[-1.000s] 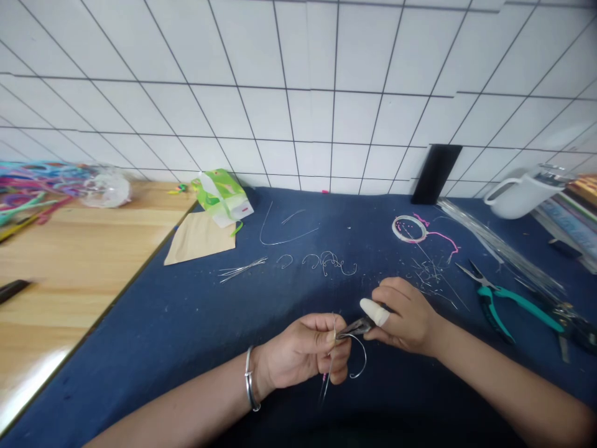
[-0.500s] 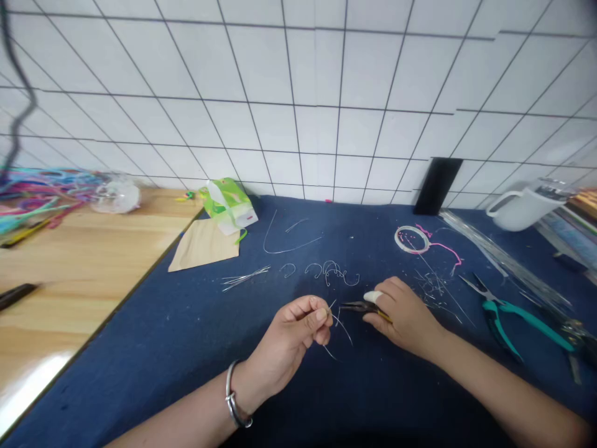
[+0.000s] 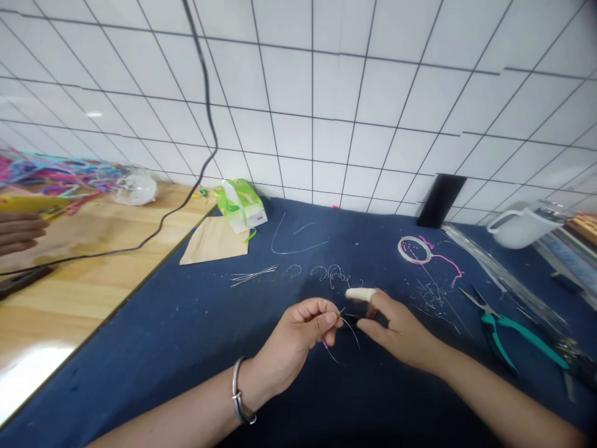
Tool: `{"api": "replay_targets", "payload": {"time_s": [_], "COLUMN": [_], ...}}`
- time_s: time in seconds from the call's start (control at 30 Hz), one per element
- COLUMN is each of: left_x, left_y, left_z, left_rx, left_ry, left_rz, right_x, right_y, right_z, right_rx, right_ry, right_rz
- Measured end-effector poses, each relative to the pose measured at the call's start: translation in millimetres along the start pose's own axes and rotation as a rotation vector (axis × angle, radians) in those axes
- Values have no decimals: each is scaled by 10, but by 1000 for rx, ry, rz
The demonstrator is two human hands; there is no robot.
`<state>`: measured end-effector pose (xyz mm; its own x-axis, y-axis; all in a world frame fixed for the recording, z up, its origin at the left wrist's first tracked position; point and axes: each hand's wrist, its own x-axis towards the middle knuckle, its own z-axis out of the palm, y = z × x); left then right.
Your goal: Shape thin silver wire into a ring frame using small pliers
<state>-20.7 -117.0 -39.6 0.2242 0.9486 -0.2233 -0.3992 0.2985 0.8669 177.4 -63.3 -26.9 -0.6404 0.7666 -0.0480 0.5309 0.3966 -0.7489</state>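
Note:
My left hand is closed in a pinch on thin silvery wire, whose curved ends stick out past the fingertips. A spot of pink shows below those fingers. Close on its right is my right hand, its index finger stretched forward in a white finger cover and the thumb apart. Dark pliers show partly between that finger and thumb, their tip near the wire; the handles are hidden by the hand. Beyond both hands lie bent wire hooks and a bunch of straight wires.
Teal-handled pliers, wire offcuts and a white ring with pink cord lie on the right. A white mug stands behind. At far left another person's hand is beside a black cable.
The view has turned a little left. My right index finger has stretched out over the pliers, and the hand has come closer to my left. Another person's hand has appeared at far left.

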Motion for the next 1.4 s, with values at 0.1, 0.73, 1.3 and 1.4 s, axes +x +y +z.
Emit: {"api": "replay_targets", "payload": {"time_s": [0.1,0.73,1.3,1.4], "left_x": [-31,21,64,67], "left_y": [14,-26,-64,-64], "left_z": [14,-111,-150,-153], "left_rx": [4,124,135,148], "left_ry": [-3,117,80,65], "left_rz": [29,117,57,61], "right_x": [89,261,245,240], "right_y": [-163,-156,-92,-55], "right_z": [51,134,150,167], "right_rx": [277,351,402,585], "right_ry": [-136,59,-59,-131], "right_rz": [4,87,111,150]}}
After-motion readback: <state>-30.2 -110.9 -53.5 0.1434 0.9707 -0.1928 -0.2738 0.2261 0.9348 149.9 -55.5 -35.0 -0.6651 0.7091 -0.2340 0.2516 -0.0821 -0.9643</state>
